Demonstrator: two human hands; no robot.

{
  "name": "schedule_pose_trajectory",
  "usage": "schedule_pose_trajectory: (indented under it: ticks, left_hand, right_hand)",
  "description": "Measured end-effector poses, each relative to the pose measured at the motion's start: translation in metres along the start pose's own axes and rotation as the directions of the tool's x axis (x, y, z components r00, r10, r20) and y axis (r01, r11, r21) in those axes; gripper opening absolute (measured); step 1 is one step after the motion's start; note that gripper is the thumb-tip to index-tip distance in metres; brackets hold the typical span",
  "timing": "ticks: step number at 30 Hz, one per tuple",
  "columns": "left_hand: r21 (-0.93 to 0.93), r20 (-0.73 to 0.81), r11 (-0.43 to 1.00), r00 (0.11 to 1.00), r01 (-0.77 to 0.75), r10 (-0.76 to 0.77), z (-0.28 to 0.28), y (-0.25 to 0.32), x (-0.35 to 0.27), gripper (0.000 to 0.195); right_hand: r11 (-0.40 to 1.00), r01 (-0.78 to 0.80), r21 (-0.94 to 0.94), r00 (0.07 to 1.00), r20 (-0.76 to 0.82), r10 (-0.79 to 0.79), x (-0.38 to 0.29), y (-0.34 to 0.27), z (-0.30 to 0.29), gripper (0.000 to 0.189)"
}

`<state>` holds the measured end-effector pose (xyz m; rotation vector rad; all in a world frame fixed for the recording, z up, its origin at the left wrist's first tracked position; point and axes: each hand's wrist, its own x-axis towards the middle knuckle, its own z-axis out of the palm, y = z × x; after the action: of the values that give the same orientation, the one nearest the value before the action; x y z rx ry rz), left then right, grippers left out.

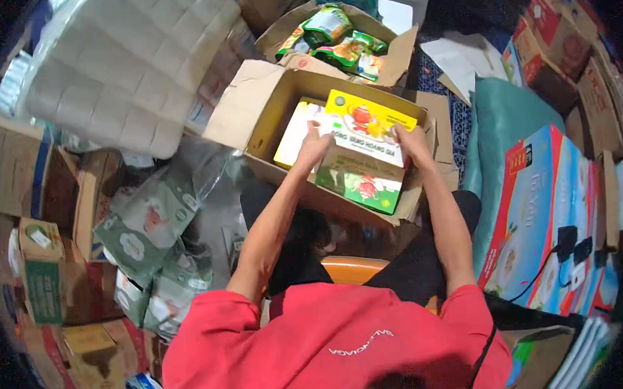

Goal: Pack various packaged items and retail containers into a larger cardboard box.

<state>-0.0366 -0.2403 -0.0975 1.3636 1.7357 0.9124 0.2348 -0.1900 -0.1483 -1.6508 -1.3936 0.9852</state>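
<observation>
A flat yellow-and-white product box (365, 147) with red pictures and printed writing is held at its two sides, over an open cardboard carton (265, 114). At its left side is my left hand (316, 145), thumb up on the edge. My right hand (412, 143) grips the right side, thumb on top. Below the held box, inside the carton, a green box (378, 194) shows its near part; the rest is covered. Another yellow-and-white box (291, 137) lies at the carton's left, partly behind my left hand.
Beyond the carton stands another open carton (402, 55) with green food packets (328, 25). A plastic-wrapped white stack (137, 60) leans at upper left. Green-grey packs (152, 220) lie at left. Blue-and-red boxes (532, 218) with black plugs (566, 243) and a teal sack (500, 124) stand at right.
</observation>
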Motion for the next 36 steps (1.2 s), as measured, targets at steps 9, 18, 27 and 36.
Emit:
schedule_pose_trajectory:
  ticks: [9,18,27,36]
  left_hand:
    - [0.108,0.225,0.994,0.974,-0.023,-0.002,0.007,0.012,0.038,0.082]
    - [0.338,-0.2,0.855,0.858,-0.393,0.474,-0.068,0.016,-0.147,0.033]
    - [0.653,0.144,0.613,0.867,-0.445,0.477,-0.082,-0.082,-0.255,0.027]
    - [0.8,0.09,0.522,0.92,-0.295,0.382,-0.048,-0.073,-0.22,0.017]
  right_hand:
    - [1.0,0.019,-0.02,1.0,-0.004,-0.02,-0.01,-0.013,-0.004,0.041]
    - [0.97,0.217,0.11,0.941,-0.288,-0.178,-0.052,-0.011,-0.021,0.032]
    - [0.974,0.046,-0.223,0.967,-0.236,-0.1,-0.028,0.002,0.033,0.067]
    - [0.981,0.182,0.073,0.98,0.074,-0.187,-0.017,0.056,0.014,0.044]
